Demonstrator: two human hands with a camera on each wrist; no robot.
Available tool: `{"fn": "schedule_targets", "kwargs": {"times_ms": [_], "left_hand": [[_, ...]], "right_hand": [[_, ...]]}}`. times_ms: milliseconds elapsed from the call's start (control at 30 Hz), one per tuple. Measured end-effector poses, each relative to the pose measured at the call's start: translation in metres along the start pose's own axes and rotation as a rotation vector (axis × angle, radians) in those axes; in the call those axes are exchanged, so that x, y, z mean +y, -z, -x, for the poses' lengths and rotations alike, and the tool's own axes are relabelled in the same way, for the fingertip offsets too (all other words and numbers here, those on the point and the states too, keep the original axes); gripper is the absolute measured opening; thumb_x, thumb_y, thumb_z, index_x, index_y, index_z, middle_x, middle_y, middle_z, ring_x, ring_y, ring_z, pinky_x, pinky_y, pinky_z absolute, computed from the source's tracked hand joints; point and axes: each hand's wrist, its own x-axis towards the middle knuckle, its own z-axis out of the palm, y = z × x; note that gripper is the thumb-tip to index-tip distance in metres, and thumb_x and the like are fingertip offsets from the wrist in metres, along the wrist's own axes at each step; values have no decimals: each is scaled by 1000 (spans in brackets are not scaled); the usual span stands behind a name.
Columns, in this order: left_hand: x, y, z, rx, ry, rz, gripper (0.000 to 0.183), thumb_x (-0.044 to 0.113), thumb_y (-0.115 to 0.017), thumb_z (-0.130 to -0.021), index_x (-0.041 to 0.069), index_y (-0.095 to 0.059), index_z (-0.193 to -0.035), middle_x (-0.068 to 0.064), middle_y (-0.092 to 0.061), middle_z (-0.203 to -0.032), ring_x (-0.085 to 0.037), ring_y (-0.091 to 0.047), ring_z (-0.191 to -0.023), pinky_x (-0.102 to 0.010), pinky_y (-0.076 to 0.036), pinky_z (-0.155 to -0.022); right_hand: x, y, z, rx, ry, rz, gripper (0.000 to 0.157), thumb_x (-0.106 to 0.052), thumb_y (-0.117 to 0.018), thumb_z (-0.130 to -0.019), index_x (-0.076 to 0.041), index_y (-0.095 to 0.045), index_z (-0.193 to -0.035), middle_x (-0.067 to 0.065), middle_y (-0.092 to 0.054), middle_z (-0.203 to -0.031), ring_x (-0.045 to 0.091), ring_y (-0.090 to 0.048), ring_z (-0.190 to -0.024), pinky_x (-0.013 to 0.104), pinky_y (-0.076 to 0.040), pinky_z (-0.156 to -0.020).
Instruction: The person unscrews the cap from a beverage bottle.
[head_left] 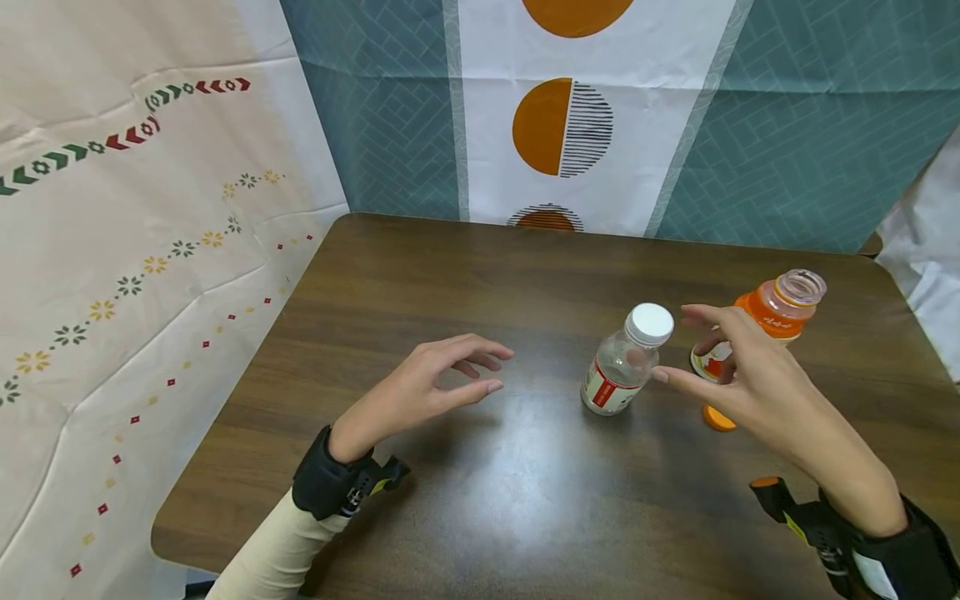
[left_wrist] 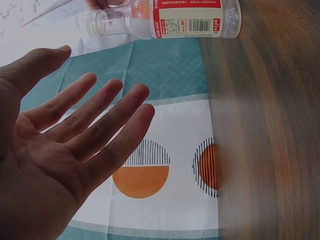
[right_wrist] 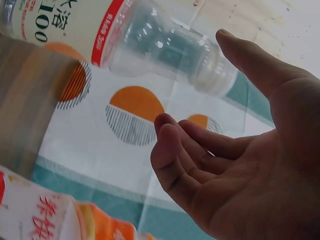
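Note:
A clear plastic bottle (head_left: pixel 617 371) with a red and cream label stands upright on the table, its top white in the head view. My right hand (head_left: pixel 738 354) is just right of it, fingers bent and thumb tip near the bottle's neck. The right wrist view shows this hand (right_wrist: pixel 225 170) holding nothing. Left of the bottle, at some distance, my left hand (head_left: pixel 431 379) hovers over the table with its fingers extended; its palm (left_wrist: pixel 55 150) is bare. Behind my right hand stands an orange-labelled bottle (head_left: pixel 776 312) with an uncapped mouth, partly hidden.
An orange cap (head_left: pixel 718 418) lies on the brown wooden table (head_left: pixel 465 275), close under my right hand. A teal and white patterned cloth (head_left: pixel 397 108) hangs behind the far edge. Another pale, flower-printed cloth (head_left: pixel 180 317) hangs along the left side.

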Motion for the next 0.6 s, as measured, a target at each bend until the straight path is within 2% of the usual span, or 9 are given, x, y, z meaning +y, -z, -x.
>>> {"fn": "schedule_targets", "kwargs": {"times_ms": [300, 400, 600], "left_hand": [[0, 0, -2, 5, -5, -6, 31, -3, -63, -87, -1, -59, -117, -14, -63, -111, -25, -59, -101, -46, -54, -81], [0, 0, -2, 5, -4, -2, 31, -3, -64, -87, -2, -59, -118, -14, -63, -111, -27, -59, -101, -46, -54, -82], [0, 0, -1, -1, 8, -9, 31, -1, -64, -88, 0, -59, -118, -13, -63, -112, -20, -59, -101, -45, -53, -82]], "right_hand": [[-2, -15, -15, -1, 62, -26, 65, -34, -78, -76, -7, -49, -127, 3, -53, -94, 15, -46, -75, 28, -44, -57], [-1, -19, -18, -4, 71, -33, 64, -34, -77, -77, -6, -49, -126, 4, -53, -95, 16, -47, -75, 27, -45, -57], [2, -28, -22, 20, 109, -50, 53, -25, -79, -76, 0, -53, -115, 8, -59, -91, 18, -52, -67, 28, -47, -51]]}}
